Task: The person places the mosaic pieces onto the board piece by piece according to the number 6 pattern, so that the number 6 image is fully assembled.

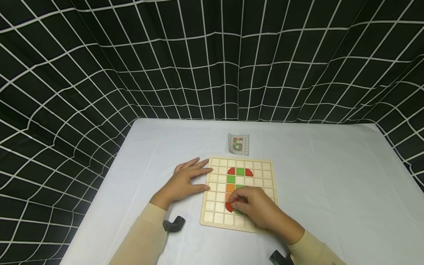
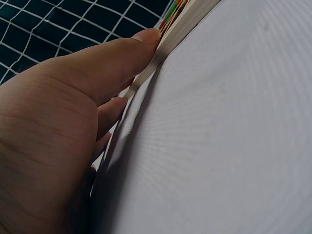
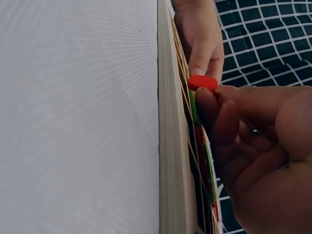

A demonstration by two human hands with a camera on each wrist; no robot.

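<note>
A pale wooden board (image 1: 214, 216) with a square grid lies on the table. In the head view my right hand (image 1: 260, 209) is over its lower middle, pinching a red rounded tile (image 3: 203, 82) between thumb and fingers; the tile appears tilted in the right wrist view. Red rounded tiles (image 1: 248, 172), green square tiles (image 1: 230, 179) and orange tiles (image 1: 230, 187) sit in the grid; my right hand covers part of them. My left hand (image 1: 183, 182) lies at the board's left edge, fingers extended, its thumb (image 2: 146, 38) touching the rim.
A small printed card (image 1: 245, 145) with a coloured grid pattern lies beyond the board. Beside my left sleeve is a dark curved device (image 1: 174, 224), and another dark device (image 1: 280, 258) is by my right sleeve. A white cloth (image 1: 331, 176) covers the table; black grid curtains (image 1: 212, 62) surround it.
</note>
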